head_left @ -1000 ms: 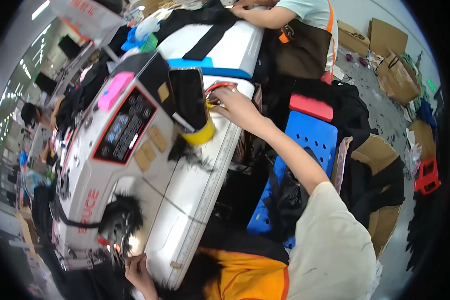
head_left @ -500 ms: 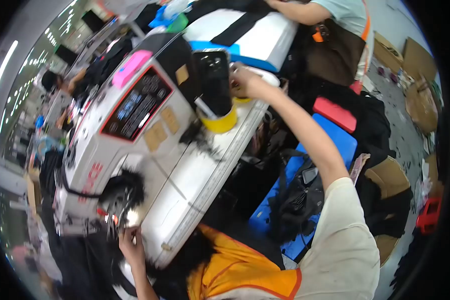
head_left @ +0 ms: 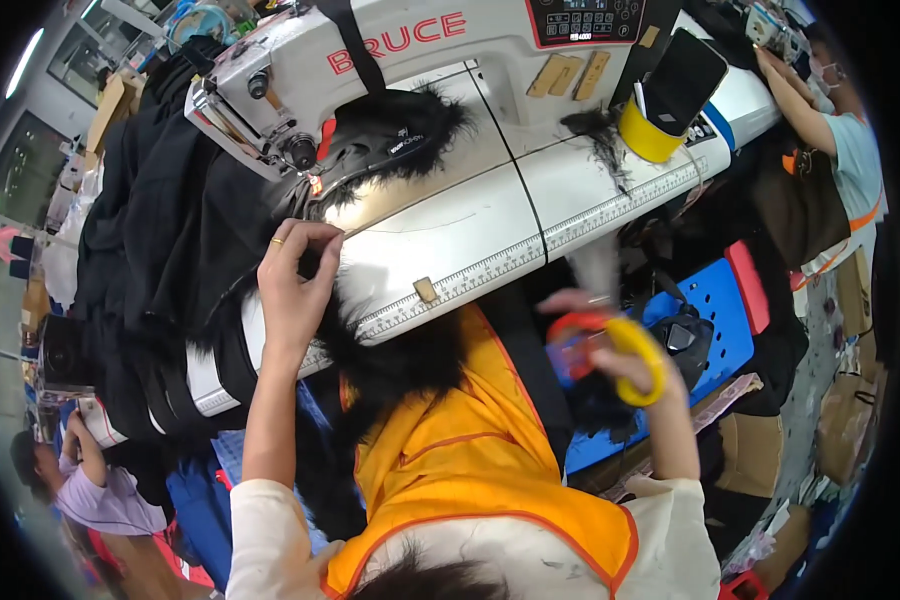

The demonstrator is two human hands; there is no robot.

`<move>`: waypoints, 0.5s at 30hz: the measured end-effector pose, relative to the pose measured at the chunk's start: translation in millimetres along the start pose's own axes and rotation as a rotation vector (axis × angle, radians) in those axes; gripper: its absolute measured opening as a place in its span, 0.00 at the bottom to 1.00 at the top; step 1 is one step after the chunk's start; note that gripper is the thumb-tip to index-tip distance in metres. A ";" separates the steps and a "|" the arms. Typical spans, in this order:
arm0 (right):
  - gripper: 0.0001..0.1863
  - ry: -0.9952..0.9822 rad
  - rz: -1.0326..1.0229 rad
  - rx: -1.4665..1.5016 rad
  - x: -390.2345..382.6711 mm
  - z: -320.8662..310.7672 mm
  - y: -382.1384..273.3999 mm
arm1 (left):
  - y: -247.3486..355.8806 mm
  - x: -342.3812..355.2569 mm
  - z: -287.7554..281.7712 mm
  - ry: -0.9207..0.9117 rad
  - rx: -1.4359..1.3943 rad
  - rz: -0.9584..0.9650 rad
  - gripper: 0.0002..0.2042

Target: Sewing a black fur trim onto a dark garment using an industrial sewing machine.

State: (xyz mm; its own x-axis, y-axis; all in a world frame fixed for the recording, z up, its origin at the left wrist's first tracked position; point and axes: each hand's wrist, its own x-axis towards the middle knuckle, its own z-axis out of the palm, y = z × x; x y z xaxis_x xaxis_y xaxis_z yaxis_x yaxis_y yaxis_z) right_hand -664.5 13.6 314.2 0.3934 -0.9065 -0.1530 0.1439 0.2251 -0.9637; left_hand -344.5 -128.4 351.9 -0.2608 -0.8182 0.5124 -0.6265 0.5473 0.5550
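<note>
My left hand [head_left: 300, 285], with a ring on one finger, is closed in a pinch at the front of the sewing machine [head_left: 410, 45], just below its lit needle area. What the fingertips hold, if anything, is too small to make out. Black fabric with fuzzy trim [head_left: 400, 150] lies under the machine arm. Over my lap at the right, my right hand [head_left: 620, 365] grips scissors [head_left: 642, 345] with red and yellow handles; their blades are smeared by motion. Black fur trim [head_left: 400, 375] hangs off the table edge onto my orange apron [head_left: 440, 470].
A yellow cup [head_left: 652, 135] with a phone leaning on it stands on the white machine bed, beside a ruler strip [head_left: 610, 210]. A blue stool [head_left: 715, 310] with a black bag is at my right. Black garments [head_left: 160, 200] pile up at the left. Other people work nearby.
The view has swung toward the needle area. My right hand has come back from beside the yellow cup and now carries scissors. My left hand stays pinched near the needle.
</note>
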 end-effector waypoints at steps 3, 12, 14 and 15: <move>0.31 -0.236 0.031 0.378 54.6 58.6 20.0 | 4.1 1.3 -1.5 -0.002 -0.044 0.000 0.03; 0.27 -0.051 0.125 -0.060 98.1 72.4 -5.1 | -18.6 3.6 -1.8 -0.014 -0.099 0.024 0.05; 0.30 0.148 -0.155 -0.395 67.8 50.2 -0.4 | -26.0 11.7 -5.0 -0.023 -0.083 -0.065 0.04; 0.30 0.259 -0.360 -0.481 46.3 29.0 12.9 | -32.1 17.6 -5.4 -0.046 -0.066 -0.128 0.04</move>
State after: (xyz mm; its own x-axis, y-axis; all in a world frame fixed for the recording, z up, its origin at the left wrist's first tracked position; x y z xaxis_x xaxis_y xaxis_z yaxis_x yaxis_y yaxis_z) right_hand -618.0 -15.1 301.0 0.1560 -0.9657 0.2078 -0.2205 -0.2391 -0.9456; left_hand -325.0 -159.5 346.6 -0.2165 -0.8885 0.4046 -0.6077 0.4470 0.6564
